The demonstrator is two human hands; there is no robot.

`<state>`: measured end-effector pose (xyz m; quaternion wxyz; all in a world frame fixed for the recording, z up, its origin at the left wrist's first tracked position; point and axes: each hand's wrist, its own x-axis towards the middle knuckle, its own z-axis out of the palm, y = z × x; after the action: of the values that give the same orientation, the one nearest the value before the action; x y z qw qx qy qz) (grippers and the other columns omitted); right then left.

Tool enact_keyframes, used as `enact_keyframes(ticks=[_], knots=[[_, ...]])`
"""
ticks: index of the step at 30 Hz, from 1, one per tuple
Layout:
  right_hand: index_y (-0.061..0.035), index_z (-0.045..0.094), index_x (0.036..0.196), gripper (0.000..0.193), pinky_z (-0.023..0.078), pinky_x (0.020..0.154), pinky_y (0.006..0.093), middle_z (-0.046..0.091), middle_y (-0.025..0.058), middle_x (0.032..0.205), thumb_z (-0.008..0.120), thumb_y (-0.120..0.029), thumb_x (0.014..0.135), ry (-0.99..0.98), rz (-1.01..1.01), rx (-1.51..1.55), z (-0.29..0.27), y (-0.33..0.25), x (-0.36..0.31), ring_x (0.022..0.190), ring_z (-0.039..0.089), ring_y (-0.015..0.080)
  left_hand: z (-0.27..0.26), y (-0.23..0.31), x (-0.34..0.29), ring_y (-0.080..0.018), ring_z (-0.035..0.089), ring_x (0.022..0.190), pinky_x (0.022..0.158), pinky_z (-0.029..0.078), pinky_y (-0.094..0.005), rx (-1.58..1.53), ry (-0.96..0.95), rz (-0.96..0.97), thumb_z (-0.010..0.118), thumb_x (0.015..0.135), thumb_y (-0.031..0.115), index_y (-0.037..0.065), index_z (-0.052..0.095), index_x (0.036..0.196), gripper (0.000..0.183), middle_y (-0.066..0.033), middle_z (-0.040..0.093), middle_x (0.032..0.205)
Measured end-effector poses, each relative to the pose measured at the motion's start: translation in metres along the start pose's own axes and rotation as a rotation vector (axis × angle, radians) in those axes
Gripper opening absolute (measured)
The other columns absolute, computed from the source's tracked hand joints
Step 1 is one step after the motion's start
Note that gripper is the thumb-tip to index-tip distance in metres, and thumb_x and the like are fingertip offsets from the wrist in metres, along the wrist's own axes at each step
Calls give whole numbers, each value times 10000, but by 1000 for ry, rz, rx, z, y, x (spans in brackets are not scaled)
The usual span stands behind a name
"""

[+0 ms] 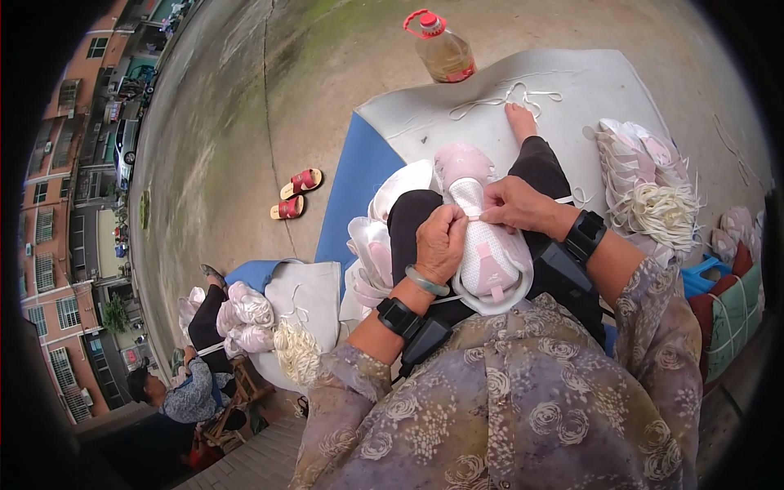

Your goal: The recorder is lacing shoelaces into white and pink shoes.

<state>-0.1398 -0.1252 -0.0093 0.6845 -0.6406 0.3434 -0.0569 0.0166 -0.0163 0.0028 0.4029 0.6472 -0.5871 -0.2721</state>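
A pink and white sneaker [487, 257] lies across my lap, its heel toward my body and its pink toe pointing away. My left hand [441, 242] is closed in a pinch at the left side of the shoe's opening. From the right, my right hand [516, 204] pinches close to it, fingertips almost meeting over the white tongue [467, 194]. Between the fingertips runs a short thin strip that looks like a shoelace, mostly hidden by the fingers. Left of my knee, more white and pink sneakers [372, 260] are stacked.
A pale mat [588, 82] with a blue underside bears loose laces [523, 96]. To the right are sneakers [641, 155] and a lace bundle [657, 214]. An oil jug [445, 53] stands beyond; red slippers [296, 194] lie left. Another person [192, 396] sits lower left near more sneakers [247, 314].
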Motion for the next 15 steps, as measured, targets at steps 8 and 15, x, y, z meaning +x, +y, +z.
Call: enact_keyframes(ticks=[8, 15], knots=[[-1, 547, 650, 170, 408, 405, 247, 529, 38, 546, 624, -111, 755, -57, -25, -10, -6, -2, 0, 426, 521, 108, 2, -4, 4, -294, 554, 636, 591, 439, -356, 14, -41, -32, 557, 798, 61, 25, 503, 786, 67, -131, 547, 710], [5, 565, 721, 159, 433, 456, 251, 560, 51, 587, 593, -138, 785, -46, -12, -3, -14, -4, -6, 469, 552, 115, 7, -7, 3, -185, 517, 607, 582, 428, -302, 98, 20, -44, 535, 836, 75, 9, 501, 790, 87, -104, 538, 679]])
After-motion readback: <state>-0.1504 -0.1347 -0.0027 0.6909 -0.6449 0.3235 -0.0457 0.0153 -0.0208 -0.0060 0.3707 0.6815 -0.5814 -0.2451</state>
